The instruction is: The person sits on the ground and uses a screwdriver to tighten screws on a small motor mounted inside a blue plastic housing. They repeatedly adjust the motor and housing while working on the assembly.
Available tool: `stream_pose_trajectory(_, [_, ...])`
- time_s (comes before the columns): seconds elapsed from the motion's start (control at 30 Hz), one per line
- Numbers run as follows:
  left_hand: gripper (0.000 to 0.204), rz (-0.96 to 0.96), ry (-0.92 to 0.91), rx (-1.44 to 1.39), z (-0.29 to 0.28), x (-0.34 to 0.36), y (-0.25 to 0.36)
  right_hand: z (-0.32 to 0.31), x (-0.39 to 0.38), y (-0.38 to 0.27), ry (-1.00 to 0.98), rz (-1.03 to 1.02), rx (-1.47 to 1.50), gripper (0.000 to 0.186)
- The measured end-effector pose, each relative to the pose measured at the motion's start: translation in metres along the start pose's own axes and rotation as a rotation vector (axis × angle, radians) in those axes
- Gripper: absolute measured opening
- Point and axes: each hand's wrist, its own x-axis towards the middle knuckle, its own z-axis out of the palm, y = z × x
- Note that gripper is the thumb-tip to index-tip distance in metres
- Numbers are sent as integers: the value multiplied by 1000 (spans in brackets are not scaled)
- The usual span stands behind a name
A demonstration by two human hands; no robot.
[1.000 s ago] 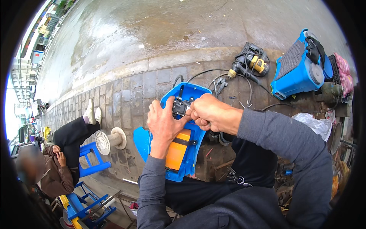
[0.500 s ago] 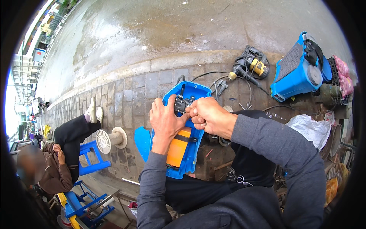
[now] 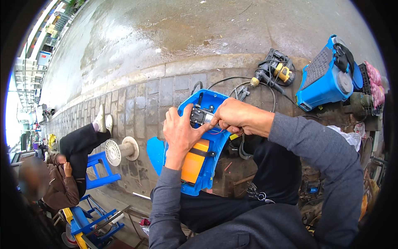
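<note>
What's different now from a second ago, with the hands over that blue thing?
The right hand moved a little to the right, away from the left hand, and a pale silvery patch shows more clearly beside the black part. A yellow piece now peeks out below the right hand. The left hand stayed at the black part; the orange block and spool stayed put.

The left hand hides part of the blue case; what the right hand grips is too covered to tell. The seated person's head is blurred.
</note>
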Motion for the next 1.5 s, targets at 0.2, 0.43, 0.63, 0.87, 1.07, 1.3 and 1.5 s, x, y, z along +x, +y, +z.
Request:
stream_pose_trajectory(0.2, [86, -12, -6, 0, 1, -1, 0, -4, 11, 4, 8, -68, -76, 22])
stream_pose_trajectory(0.43, [86, -9, -3, 0, 0, 0, 1, 3, 28, 21, 86, -178, -206, 25])
stream_pose_trajectory(0.63, [82, 2, 20, 3, 1, 0, 1, 14, 29, 32, 223, -214, -215, 29])
stream_pose_trajectory(0.87, [80, 6, 29, 28, 1, 1, 2, 27, 36, 54, 333, -332, -182, 32])
stream_pose_trajectory(1.07, [84, 9, 28, 16, 1, 0, 1, 25, 29, 50, 289, -259, -60, 27])
stream_pose_trajectory(1.3, [86, -12, 24, 6, 3, -1, 1, 1, 8, 20, 24, -76, 36, 21])
stream_pose_trajectory(1.5, [88, -17, -13, -12, 2, 0, -2, -17, 14, -8, -11, -41, -135, 21])
